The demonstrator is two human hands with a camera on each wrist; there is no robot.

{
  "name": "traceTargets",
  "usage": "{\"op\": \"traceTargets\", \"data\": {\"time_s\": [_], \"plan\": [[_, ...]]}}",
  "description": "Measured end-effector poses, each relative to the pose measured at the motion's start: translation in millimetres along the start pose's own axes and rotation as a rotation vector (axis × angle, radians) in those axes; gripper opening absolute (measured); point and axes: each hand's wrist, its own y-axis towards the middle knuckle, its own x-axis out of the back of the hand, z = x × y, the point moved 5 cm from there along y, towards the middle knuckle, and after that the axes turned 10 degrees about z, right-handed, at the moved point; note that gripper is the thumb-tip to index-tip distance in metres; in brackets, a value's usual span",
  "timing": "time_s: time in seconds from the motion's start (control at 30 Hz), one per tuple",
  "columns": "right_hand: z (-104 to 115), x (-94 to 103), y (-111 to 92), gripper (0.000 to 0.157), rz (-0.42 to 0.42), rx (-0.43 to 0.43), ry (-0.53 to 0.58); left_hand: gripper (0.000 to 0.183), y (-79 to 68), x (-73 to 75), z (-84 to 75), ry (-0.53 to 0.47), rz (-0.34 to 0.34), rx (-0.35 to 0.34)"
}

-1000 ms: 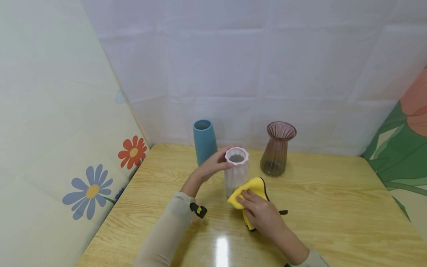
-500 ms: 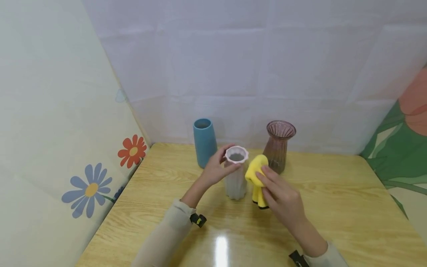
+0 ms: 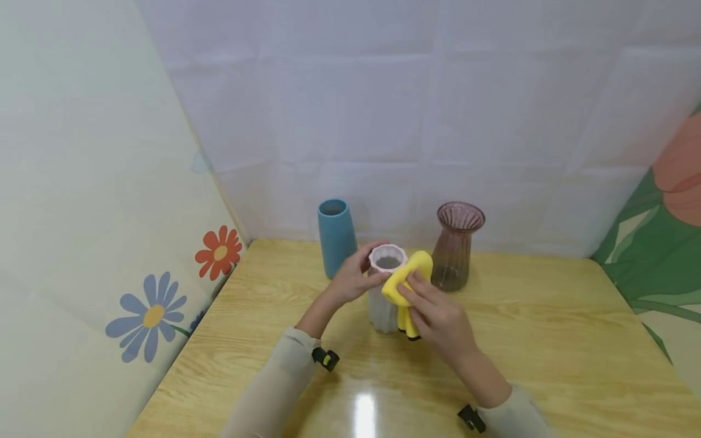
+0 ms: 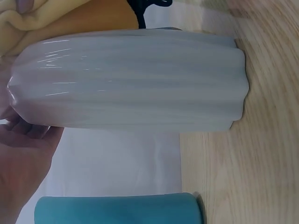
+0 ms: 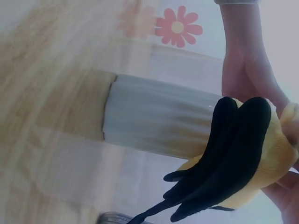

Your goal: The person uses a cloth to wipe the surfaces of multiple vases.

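A white ribbed vase (image 3: pixel 383 310) with a scalloped rim stands upright on the table. My left hand (image 3: pixel 350 280) grips it near the top, thumb on the near side and fingers around the back. In my right hand (image 3: pixel 446 319) is a bunched yellow cloth (image 3: pixel 408 283), pinched between thumb and fingers and held against the vase's upper right side. Dark edging and a black loop of the cloth (image 5: pixel 238 154) hang down in the right wrist view. From the left wrist, the vase's glossy side (image 4: pixel 140 84) shows whole, with the cloth along its upper edge.
Behind and left of the white vase stands a blue vase (image 3: pixel 336 240). A purple ribbed glass vase (image 3: pixel 454 249) stands behind and to the right. The wooden table (image 3: pixel 547 328) meets a white sheet (image 3: pixel 356 109) at the back and flower-printed sheets at both sides.
My right hand has lifted the cloth from the vase's lower front, swung it out to the right, then brought it against the upper right side. The left hand stays at the vase's top.
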Motion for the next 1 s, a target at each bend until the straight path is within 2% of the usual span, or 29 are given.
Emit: {"op": "traceTargets", "data": {"time_s": [0.17,0.4,0.8,1.0], "plan": [[4.7,-7.1,-1.9,0.039,0.024,-0.021,-0.004,0.072,1.7,1.2,1.9,-0.021,0.028,-0.013],[8.3,-12.3,-6.4,0.043,0.074,-0.086,-0.003,0.070,4.0,2.3,3.8,-0.032,0.041,0.012],[13.2,-18.5,-17.5,0.040,0.091,-0.074,-0.005,0.065,5.0,3.1,1.2,-0.048,0.090,-0.022],[14.9,-24.1,-24.6,0.045,0.091,-0.053,-0.011,0.075,6.4,3.4,2.5,-0.090,0.130,-0.033]]}}
